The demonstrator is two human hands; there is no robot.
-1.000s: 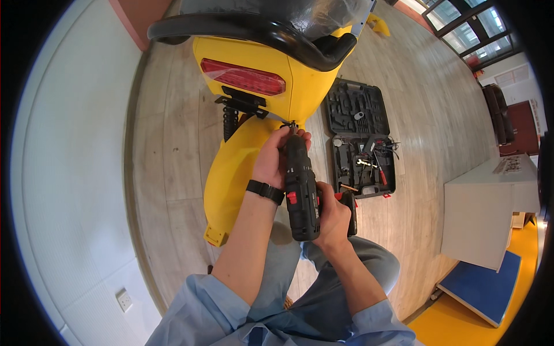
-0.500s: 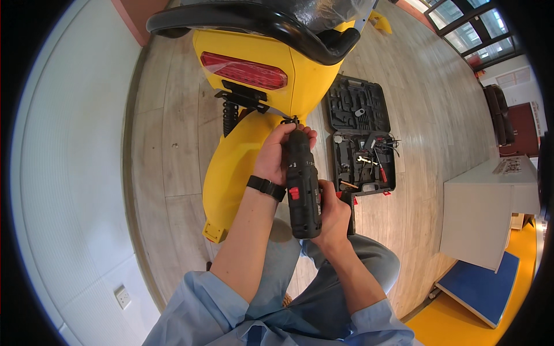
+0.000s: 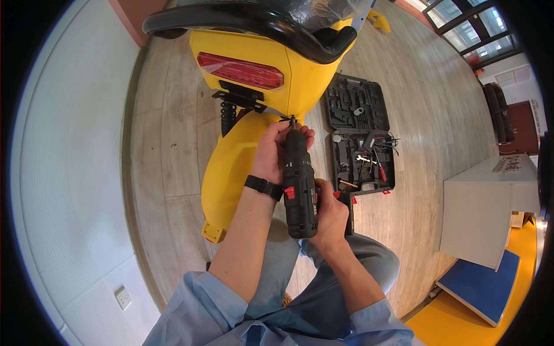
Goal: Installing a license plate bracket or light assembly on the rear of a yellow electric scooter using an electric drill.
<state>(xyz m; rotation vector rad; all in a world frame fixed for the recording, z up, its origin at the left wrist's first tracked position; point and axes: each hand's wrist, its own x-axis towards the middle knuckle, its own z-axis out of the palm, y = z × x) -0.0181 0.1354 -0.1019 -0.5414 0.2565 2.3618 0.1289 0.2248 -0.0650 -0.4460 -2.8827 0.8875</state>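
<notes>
A black cordless drill (image 3: 299, 199) with a red switch points forward in the middle of the view. My right hand (image 3: 330, 218) is wrapped round its grip. My left hand (image 3: 270, 151), with a black watch strap at the wrist, curls round the drill's nose from below, its fingertips showing on the far side. The bit end meets the lower rear edge of a yellow scooter body (image 3: 307, 75); the exact contact point is too small to make out. Below that edge lies a yellow rear mudguard (image 3: 228, 173). A red tail light (image 3: 240, 70) and a black bracket (image 3: 239, 95) sit just above.
An opened black tool case (image 3: 358, 106) with several tools lies on the wood floor to the right. A black grab rail (image 3: 242, 16) arches over the scooter's tail. A white wall (image 3: 75, 173) runs along the left. At far right stand a white cabinet (image 3: 476, 222) and a blue panel (image 3: 482, 288).
The drill and both hands have shifted very slightly left. The scooter's tail also sits a little further left in view. The grip of each hand looks the same.
</notes>
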